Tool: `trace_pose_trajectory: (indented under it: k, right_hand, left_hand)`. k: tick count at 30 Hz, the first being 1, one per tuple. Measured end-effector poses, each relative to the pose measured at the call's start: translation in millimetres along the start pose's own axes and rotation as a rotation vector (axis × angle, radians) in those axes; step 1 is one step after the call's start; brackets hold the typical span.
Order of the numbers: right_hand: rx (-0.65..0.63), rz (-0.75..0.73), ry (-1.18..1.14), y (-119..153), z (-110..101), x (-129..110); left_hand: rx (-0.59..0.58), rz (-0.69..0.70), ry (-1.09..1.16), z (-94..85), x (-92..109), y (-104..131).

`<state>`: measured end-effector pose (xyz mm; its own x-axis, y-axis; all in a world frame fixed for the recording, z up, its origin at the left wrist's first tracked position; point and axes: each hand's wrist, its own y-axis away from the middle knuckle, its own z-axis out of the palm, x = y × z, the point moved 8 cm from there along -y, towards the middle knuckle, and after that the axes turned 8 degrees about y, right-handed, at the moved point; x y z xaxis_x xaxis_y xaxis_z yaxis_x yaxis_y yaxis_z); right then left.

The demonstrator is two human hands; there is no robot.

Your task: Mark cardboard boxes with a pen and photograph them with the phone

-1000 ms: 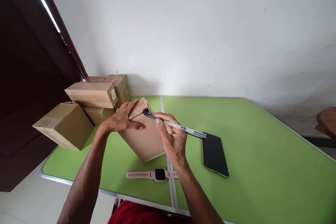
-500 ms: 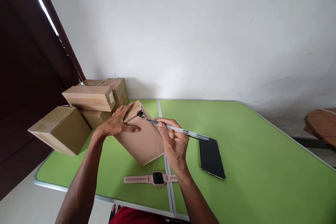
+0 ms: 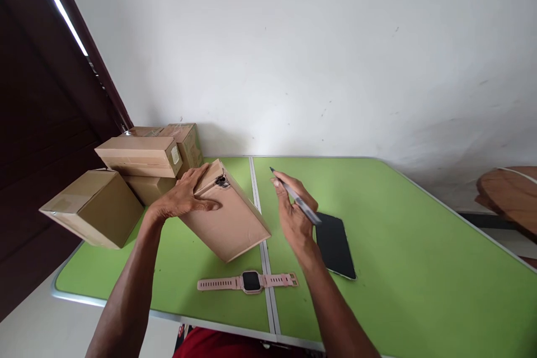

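Observation:
My left hand grips the top left of a tilted cardboard box that rests on one edge on the green table. A torn dark hole shows near the box's top corner. My right hand holds a clear pen to the right of the box, apart from it, tip pointing up and left. A pink smartwatch lies flat in front of the box. Just right of my right hand lies a black phone, face up.
Several taped cardboard boxes are stacked at the table's far left corner, one overhanging the left edge. A white wall runs behind. A dark door stands at left. A brown round surface shows at far right.
My right hand has drawn the pen away from the box's torn corner and moved right, over the table seam. The left hand keeps the box tilted.

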<state>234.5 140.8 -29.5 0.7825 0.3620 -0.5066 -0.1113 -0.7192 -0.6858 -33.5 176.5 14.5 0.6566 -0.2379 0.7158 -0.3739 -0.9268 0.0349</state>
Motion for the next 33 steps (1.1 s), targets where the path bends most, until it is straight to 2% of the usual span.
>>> trace_pose_trajectory:
  k: [4, 7, 10, 14, 16, 18, 20, 23, 25, 28, 33]
  right_hand:
    - [-0.38, -0.153, 0.281, 15, 42, 48]
    - [-0.609, -0.205, 0.43, 37, 67, 65]
    - [-0.732, -0.201, 0.527, 55, 83, 69]
    - [-0.777, -0.139, 0.567, 63, 87, 67]
    - [-0.769, -0.077, 0.576, 64, 79, 65]
    - [-0.731, 0.035, 0.606, 66, 58, 68]
    - [-0.659, 0.224, 0.671, 72, 27, 77]
    - [-0.548, 0.588, 0.778, 94, -27, 97]
    - [-0.52, 0.773, 0.792, 111, -50, 108]
    - [-0.523, 0.903, 0.722, 124, -59, 119]
    - [-0.481, 1.048, 0.511, 128, -62, 146]
  left_hand:
    - [-0.011, -0.038, -0.019, 1.7, -3, -1]
    - [-0.012, -0.036, -0.06, 2.7, 1, -2]
    - [-0.023, -0.031, -0.096, 4.1, 8, -4]
    - [-0.028, -0.024, -0.135, 5.3, 13, -8]
    - [-0.02, -0.009, -0.154, 5.3, 13, -9]
    - [-0.002, 0.004, -0.161, 4.6, 11, -10]
    - [0.02, 0.006, -0.155, 3.5, 9, -9]
    - [0.023, 0.007, -0.14, 3.5, 6, -8]
    - [0.016, 0.008, -0.132, 3.8, 5, -7]
    - [0.019, 0.012, -0.136, 3.9, 6, -6]
    - [0.032, -0.002, -0.131, 5.5, 6, 1]
